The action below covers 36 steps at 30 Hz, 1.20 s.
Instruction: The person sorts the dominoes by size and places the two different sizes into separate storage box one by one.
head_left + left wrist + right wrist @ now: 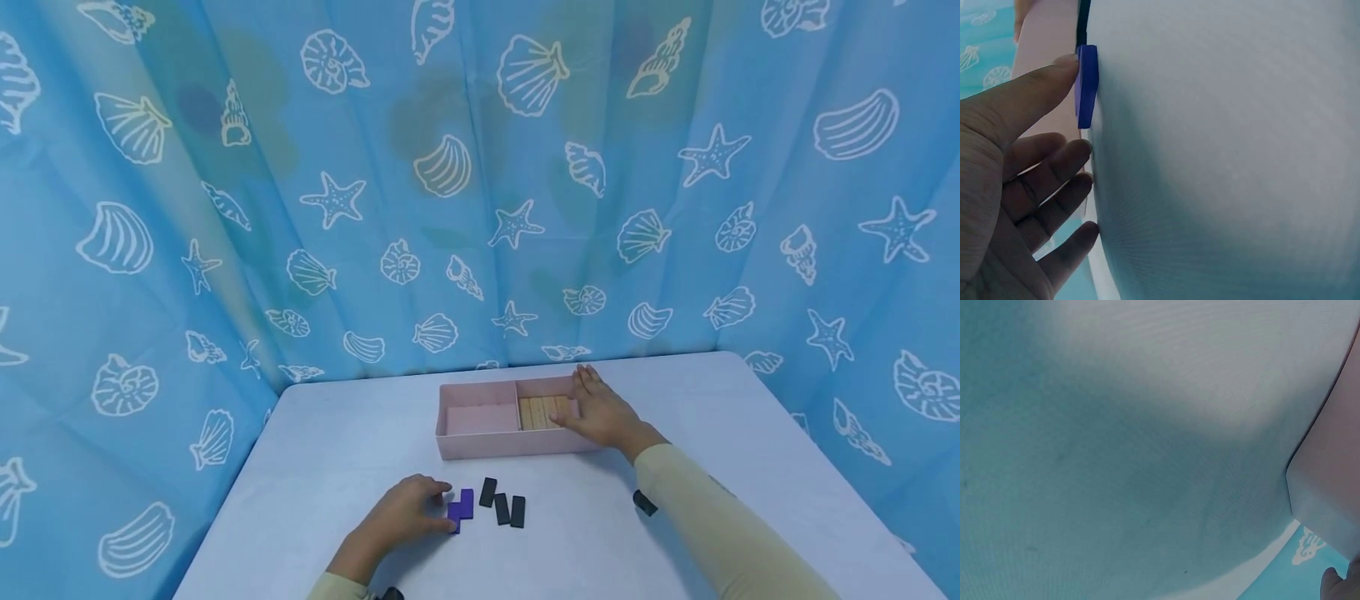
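My left hand [405, 512] is beside two purple blocks, its thumb touching the nearer purple block [453, 513]; the other purple block [467, 502] lies against it. In the left wrist view the thumb meets one end of the purple block [1087, 87], while the other fingers are loosely bent and apart from it. My right hand [603, 417] lies over the right end of a pink box [487, 446], fingers straight and thumb over the wooden blocks [536, 412] in its right compartment. The palm hides part of that compartment.
Three black blocks [502, 508] lie on the white table [337, 433] right of the purple ones. A divider splits the box; bare floor shows in its left compartment [480, 418]. A blue shell-print curtain [480, 208] hangs behind the table and along its sides.
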Motion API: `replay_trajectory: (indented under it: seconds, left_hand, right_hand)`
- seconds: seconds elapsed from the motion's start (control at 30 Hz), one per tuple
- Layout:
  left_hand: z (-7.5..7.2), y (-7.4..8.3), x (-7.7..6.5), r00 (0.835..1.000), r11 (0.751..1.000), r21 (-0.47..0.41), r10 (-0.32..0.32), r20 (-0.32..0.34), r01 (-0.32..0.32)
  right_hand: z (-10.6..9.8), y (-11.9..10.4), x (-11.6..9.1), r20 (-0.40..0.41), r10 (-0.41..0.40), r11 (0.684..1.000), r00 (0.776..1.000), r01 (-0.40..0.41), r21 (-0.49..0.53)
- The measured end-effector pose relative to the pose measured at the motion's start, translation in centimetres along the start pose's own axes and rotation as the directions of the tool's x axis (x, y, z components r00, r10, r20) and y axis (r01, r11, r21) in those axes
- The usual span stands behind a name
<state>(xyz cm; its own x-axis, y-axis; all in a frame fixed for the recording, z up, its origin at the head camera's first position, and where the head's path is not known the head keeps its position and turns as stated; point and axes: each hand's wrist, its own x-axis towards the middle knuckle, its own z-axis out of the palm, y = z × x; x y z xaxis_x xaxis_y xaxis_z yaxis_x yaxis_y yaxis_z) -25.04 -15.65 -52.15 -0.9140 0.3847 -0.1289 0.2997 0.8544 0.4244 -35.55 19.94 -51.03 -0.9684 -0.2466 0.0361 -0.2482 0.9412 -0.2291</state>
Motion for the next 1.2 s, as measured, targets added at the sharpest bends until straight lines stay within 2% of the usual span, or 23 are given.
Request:
replay_trajectory:
  seconds: [0.3, 0.4, 0.6, 0.8, 0.9, 1.03, 1.2]
  left_hand:
    - [0.5, 0.3, 0.2, 0.998, 0.998, 0.041, -0.050, 0.046, 0.048]
    - [0.7, 0.2, 0.2, 0.998, 0.998, 0.043, -0.047, 0.050, 0.045]
    - [0.6, 0.3, 0.1, 0.999, 0.999, -0.014, 0.030, 0.045, -0.030]
    - [0.7, 0.3, -0.2, 0.995, 0.987, -0.135, 0.097, 0.037, -0.091]
    - [0.8, 0.3, -0.4, 0.993, 0.979, -0.176, 0.113, 0.041, -0.104]
    - [1.0, 0.3, -0.6, 0.990, 0.975, -0.183, 0.134, 0.032, -0.126]
    - [1.0, 0.4, -0.7, 0.992, 0.969, -0.218, 0.125, 0.018, -0.118]
  right_hand:
    - [0.2, 0.1, 0.0, -0.009, -0.013, 1.000, 1.000, 0.013, 0.008]
    - [0.4, 0.0, 0.0, -0.014, -0.014, 1.000, 1.000, 0.014, 0.010]
    - [0.4, 0.1, 0.0, -0.003, -0.010, 1.000, 1.000, 0.010, 0.007]
    - [0.3, 0.2, 0.0, -0.021, -0.008, 1.000, 1.000, 0.009, 0.023]
    - [0.3, 0.2, -0.2, -0.029, -0.009, 1.000, 1.000, 0.010, 0.029]
    - [0.4, 0.2, -0.1, -0.037, -0.017, 0.999, 0.999, 0.018, 0.035]
    - [0.6, 0.2, 0.2, -0.043, -0.008, 0.999, 0.999, 0.009, 0.036]
